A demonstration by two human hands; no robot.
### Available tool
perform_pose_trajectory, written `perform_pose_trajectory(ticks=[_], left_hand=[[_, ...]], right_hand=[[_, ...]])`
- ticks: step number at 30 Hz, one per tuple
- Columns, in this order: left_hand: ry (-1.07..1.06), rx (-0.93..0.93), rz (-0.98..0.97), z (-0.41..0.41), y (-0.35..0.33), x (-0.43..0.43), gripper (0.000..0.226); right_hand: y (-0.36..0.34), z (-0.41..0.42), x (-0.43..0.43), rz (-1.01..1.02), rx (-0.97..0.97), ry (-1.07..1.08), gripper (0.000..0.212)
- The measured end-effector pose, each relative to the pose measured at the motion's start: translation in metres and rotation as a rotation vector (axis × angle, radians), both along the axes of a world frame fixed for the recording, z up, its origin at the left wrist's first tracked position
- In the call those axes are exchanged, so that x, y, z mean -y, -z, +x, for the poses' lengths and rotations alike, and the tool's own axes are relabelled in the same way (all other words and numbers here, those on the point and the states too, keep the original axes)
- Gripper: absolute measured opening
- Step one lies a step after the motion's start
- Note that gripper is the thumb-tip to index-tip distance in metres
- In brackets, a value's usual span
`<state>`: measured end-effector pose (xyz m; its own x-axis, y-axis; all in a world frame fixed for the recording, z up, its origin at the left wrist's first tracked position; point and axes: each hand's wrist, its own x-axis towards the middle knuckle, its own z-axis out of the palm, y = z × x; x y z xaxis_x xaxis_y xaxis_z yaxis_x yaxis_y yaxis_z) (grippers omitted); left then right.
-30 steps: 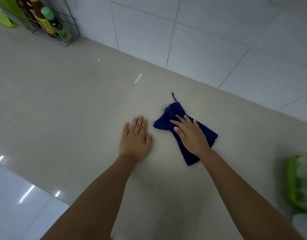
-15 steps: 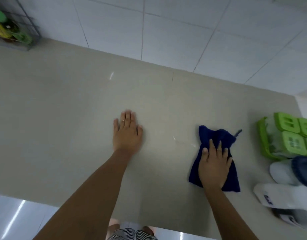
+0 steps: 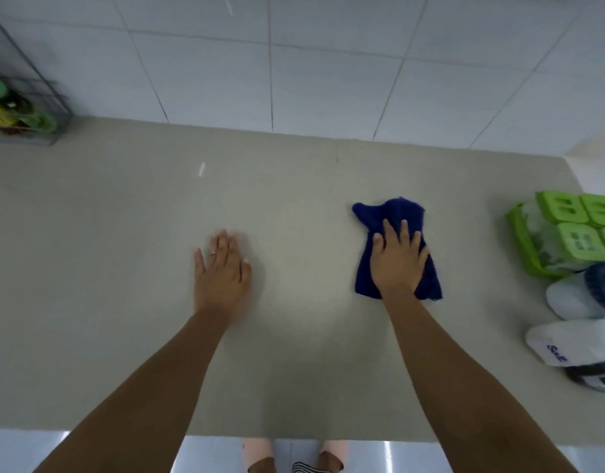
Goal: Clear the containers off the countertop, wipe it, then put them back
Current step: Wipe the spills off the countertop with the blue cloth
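Pressing blue cloth [image 3: 396, 254] flat on countertop [image 3: 123, 233], right hand [image 3: 396, 264].

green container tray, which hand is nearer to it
Right. The right hand lies flat on the blue cloth, with bare countertop between it and the green container tray. The left hand rests palm down, farther off beyond the cloth.

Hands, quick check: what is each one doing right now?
Left hand: open, flat on the countertop, holding nothing.
Right hand: open, fingers spread, pressing down on the blue cloth.
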<state>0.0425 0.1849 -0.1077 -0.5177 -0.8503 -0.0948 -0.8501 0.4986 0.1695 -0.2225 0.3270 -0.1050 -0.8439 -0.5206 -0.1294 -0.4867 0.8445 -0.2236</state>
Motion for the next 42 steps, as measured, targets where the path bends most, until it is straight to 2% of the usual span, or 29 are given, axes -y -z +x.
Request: perform_pose_trajectory(ticks=[3,7,9,13,15,18,22,25,32,38,42], left_hand=[[0.014,0.019,0.024,0.020,0.003,-0.002,0.060],[0.047,0.022,0.006,0.029,0.009,-0.002,0.071],[0.049,-0.008,-0.003,0.029,0.012,-0.002,0.076],[0.032,-0.022,0.005,0.028,0.013,-0.001,0.071],[0.035,-0.031,0.012,0.028,0.015,0.001,0.064],[0.053,-0.025,0.009,0.032,0.018,-0.001,0.061],[0.043,-0.013,0.001,0.031,0.016,-0.001,0.065],[0.040,0.013,0.020,0.028,0.012,-0.001,0.060],[0.074,-0.020,0.032,0.025,0.001,-0.068,0.056],[0.051,-0.089,0.059,0.011,0.005,-0.150,0.055],[0.051,-0.116,0.018,0.007,0.005,-0.175,0.055]], right_hand=[[0.000,-0.004,-0.048,-0.005,-0.024,0.134,0.055],[-0.002,0.056,-0.076,-0.002,-0.047,0.177,0.055],[-0.003,0.100,-0.070,0.028,-0.045,0.115,0.055],[-0.004,0.156,-0.012,0.050,-0.036,-0.198,0.052],[-0.006,0.153,0.031,0.027,-0.011,-0.328,0.052],[-0.007,0.121,0.080,0.014,0.042,-0.391,0.051],[-0.006,0.058,0.088,-0.003,0.042,-0.220,0.051],[-0.005,0.027,0.064,0.028,0.045,-0.129,0.052],[-0.003,0.080,-0.015,0.032,-0.005,-0.361,0.051],[-0.003,0.141,-0.136,0.039,-0.013,-0.501,0.048],[-0.001,0.132,-0.204,0.089,-0.022,-0.533,0.048]])
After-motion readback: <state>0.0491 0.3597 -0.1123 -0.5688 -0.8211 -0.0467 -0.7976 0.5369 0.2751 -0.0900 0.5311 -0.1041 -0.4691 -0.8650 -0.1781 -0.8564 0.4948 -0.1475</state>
